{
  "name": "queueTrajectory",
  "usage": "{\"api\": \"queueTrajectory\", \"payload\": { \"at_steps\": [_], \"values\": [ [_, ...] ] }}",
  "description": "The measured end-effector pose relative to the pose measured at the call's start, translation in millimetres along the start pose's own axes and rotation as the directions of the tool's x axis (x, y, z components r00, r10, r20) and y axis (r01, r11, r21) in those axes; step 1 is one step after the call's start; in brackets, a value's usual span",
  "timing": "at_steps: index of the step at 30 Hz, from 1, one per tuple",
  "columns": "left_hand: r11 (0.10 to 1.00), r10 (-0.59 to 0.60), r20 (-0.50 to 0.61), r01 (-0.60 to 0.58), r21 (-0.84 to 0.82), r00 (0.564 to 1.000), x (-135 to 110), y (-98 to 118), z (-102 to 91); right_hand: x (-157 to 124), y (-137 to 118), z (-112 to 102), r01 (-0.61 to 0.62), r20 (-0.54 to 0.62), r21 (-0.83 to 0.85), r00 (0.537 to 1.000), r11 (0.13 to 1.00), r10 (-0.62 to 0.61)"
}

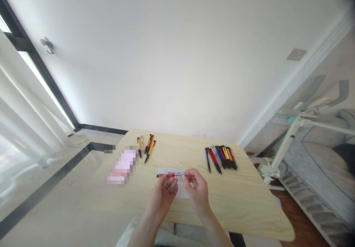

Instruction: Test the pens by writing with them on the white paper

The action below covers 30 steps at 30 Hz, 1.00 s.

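Observation:
Over a sheet of paper (181, 192) on the table, my left hand (166, 190) is closed round a red pen (169, 175) that lies sideways, its black end to the left. A thin dark rod that looks like the pen's refill (179, 175) sticks out of the right end of the red barrel. My right hand (197, 188) pinches the far end of this rod between thumb and forefinger; the very tip is hidden by the fingers. Writing or scribbles cover the upper part of the paper, partly behind the hands.
A row of several pens (222, 157) in blue, red, yellow and white lies at the table's right. Several more pens (150, 152) lie at the back left, beside a blurred-out pinkish object (122, 167). The wooden table (235, 199) stands against a white wall (177, 54).

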<state>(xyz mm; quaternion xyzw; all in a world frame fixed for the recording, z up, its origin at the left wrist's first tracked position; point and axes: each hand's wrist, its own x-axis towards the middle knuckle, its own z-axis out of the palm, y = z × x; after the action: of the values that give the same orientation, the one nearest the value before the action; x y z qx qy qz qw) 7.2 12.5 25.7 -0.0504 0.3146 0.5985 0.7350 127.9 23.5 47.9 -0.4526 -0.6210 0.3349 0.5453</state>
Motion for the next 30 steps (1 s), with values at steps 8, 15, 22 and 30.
{"api": "queueTrajectory", "payload": {
  "at_steps": [8, 15, 22, 30],
  "values": [
    [0.995, 0.036, -0.079, -0.043, -0.085, 0.996, 1.5, 17.6, -1.1, 16.9, 12.8, -56.2, 0.126, 0.210, -0.404, 0.977, 0.906, -0.042],
    [0.998, 0.026, -0.103, -0.033, -0.062, 0.994, 2.2, 14.4, 1.1, 8.6, 17.0, -71.2, 0.519, 0.670, -0.578, 0.742, 0.630, 0.003],
    [0.999, 0.042, -0.115, -0.044, -0.014, 0.992, 0.5, 11.1, -1.5, 12.1, 21.7, -80.7, 0.409, 0.569, -0.523, 0.821, 0.747, -0.052],
    [0.994, 0.080, -0.088, -0.074, 0.078, 0.993, 0.3, -0.7, 1.9, 16.3, -4.5, -58.4, -0.113, 0.022, 0.262, 0.994, 0.958, 0.112]
  ]
}}
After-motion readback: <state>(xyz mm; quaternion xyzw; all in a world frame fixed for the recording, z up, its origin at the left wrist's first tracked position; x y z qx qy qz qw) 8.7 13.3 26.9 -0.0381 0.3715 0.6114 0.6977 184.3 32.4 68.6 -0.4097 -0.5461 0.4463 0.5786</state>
